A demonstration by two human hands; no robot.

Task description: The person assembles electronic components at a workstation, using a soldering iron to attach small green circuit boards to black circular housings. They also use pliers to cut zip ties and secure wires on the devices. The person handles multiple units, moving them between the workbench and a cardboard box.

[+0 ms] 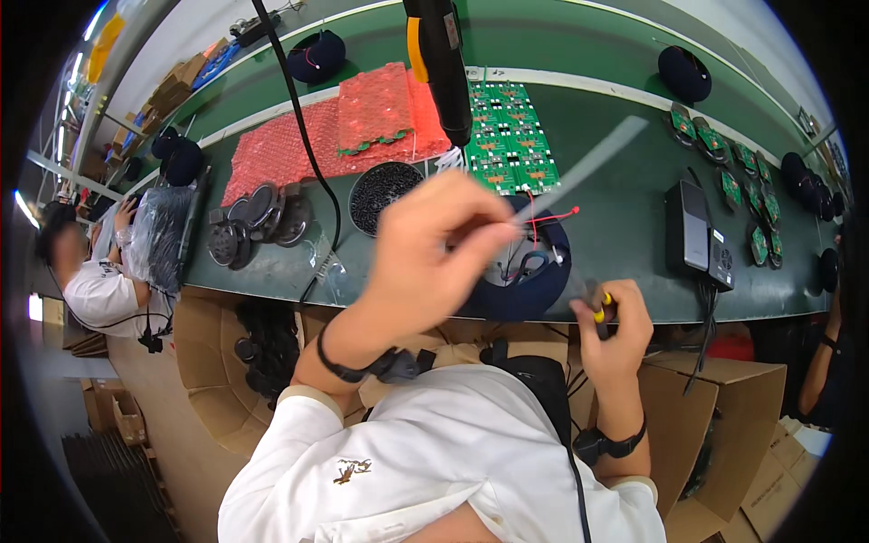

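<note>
My left hand [434,258] is raised above the green bench and pinches a thin, pale translucent strip [588,163] that slants up to the right. My right hand [611,321] sits at the bench's front edge, closed around a small tool with a yellow and black handle [597,303]. Between the hands lies a round dark blue part [534,271] with red and black wires on it. A black and yellow power tool [444,63] hangs down from above.
Green circuit boards [507,136] and red bubble wrap [353,127] lie at the back, near a black mesh disc [385,195] and round grey parts [258,217]. A black box [697,231] stands at right. Cardboard boxes [715,416] sit below the bench. Another person [90,271] sits at left.
</note>
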